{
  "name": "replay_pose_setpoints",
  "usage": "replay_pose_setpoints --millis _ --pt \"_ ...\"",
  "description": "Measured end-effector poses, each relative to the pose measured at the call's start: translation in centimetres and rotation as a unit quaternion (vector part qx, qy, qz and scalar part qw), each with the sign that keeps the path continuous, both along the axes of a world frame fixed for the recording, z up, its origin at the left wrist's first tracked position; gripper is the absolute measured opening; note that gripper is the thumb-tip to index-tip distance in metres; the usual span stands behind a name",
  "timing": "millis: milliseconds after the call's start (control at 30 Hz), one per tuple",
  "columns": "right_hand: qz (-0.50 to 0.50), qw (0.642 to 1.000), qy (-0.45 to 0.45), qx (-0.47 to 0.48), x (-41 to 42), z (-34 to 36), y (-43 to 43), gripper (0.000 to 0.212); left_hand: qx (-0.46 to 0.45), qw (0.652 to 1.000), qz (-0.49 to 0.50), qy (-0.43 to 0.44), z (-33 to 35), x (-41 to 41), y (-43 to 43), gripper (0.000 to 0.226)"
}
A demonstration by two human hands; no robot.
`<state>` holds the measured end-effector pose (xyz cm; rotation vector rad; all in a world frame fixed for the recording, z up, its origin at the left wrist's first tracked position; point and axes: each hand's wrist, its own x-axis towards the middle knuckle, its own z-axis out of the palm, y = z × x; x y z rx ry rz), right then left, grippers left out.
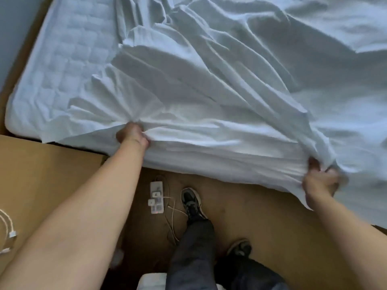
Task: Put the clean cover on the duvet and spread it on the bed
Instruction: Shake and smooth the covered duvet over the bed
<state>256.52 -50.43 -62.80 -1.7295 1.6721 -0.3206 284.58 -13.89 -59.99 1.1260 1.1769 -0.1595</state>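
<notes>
Beyond the power strip [156,197] on the floor, the left hand [132,136] and right hand [320,182] are gripping, fingers curled tight, the near edge of the duvet [209,97], which is lying crumpled across the bed [62,59]. Spreading seems underway; the next move probably calls for tugging it taut and leftward.

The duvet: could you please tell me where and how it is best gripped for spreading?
Probably along its near edge, from the bedside, as the left hand and right hand do: fingers curled into the bunched hem, hands wide apart. The duvet lies crumpled, leaving the quilted mattress bare at the left, so a wide grip spreads it.
</notes>
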Motion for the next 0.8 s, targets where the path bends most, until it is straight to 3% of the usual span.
replay_pose_setpoints --millis 100,167,233,333,433,500,633,733,800 --pt "0.026 0.999 0.010 0.045 0.1 -0.3 -0.4 0.056 -0.078 0.997 -0.024 -0.005 1.0 -4.0 -4.5 0.034" --pt "0.075 0.995 -0.009 0.064 1.1 -0.5 1.3 0.065 -0.135 0.985 -0.100 0.046 1.7 -8.2 -8.6 0.066" --pt "0.086 0.989 -0.071 0.099 1.4 -0.7 2.6 0.059 -0.189 0.963 -0.179 0.071 2.0 -11.8 -13.1 0.079" --pt "0.128 0.960 -0.147 0.200 0.0 -0.1 2.0 0.039 -0.207 0.950 -0.226 0.064 1.9 -13.1 -18.2 0.049" --pt "0.149 0.951 -0.164 0.216 -2.9 1.3 -2.2 0.028 -0.155 0.967 -0.200 0.036 1.1 -11.6 -19.6 0.022" --pt "0.096 0.960 -0.181 0.188 -4.9 2.5 -5.9 0.024 -0.096 0.984 -0.149 -0.005 0.8 -11.2 -19.2 0.023" --pt "0.042 0.949 -0.237 0.205 -6.6 3.4 -8.1 0.033 -0.086 0.993 -0.062 -0.043 1.5 -12.2 -19.8 0.029" --pt "0.175 0.921 -0.219 0.270 -6.8 4.3 -7.3 0.039 -0.140 0.983 -0.118 -0.004 1.2 -15.4 -23.2 0.039" --pt "0.280 0.892 -0.190 0.299 -7.3 4.8 -7.1 0.023 -0.228 0.947 -0.223 0.030 1.4 -18.8 -27.0 0.056"
